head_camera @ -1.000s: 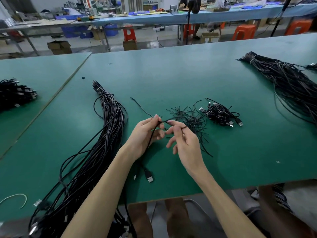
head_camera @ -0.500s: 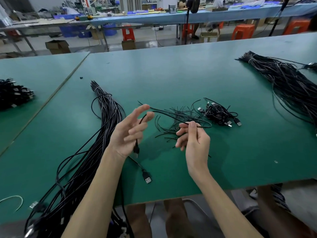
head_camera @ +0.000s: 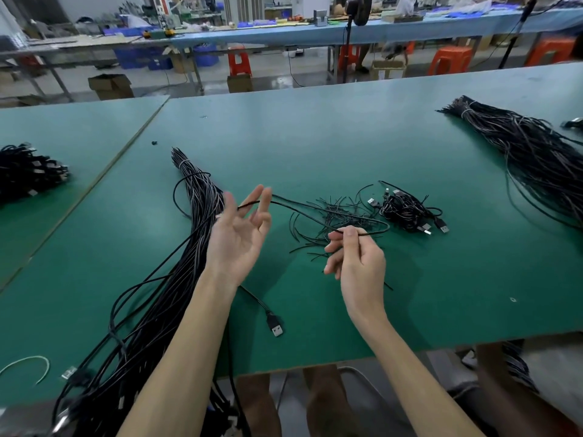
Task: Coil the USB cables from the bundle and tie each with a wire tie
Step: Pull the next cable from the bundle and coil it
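My left hand (head_camera: 239,231) is raised palm up with fingers spread, and a black USB cable (head_camera: 303,205) runs across its fingertips. My right hand (head_camera: 356,257) pinches the same cable near its looped bend at the right. The cable's USB plug (head_camera: 275,326) lies on the table below my left wrist. A long bundle of black cables (head_camera: 192,216) stretches along the left, tied near its far end. Loose black wire ties (head_camera: 334,216) are scattered behind my right hand. A small heap of coiled cables (head_camera: 407,209) sits to their right.
The green table (head_camera: 315,146) ends at a near edge below my forearms. A second cable bundle (head_camera: 523,152) lies at the far right. A pile of coiled cables (head_camera: 25,171) rests on the left table. A pale wire loop (head_camera: 31,364) lies near the front left.
My hands have moved apart, drawing the cable into a long loop. My left hand has opened and risen; my right hand has shifted right with the cable pinched.
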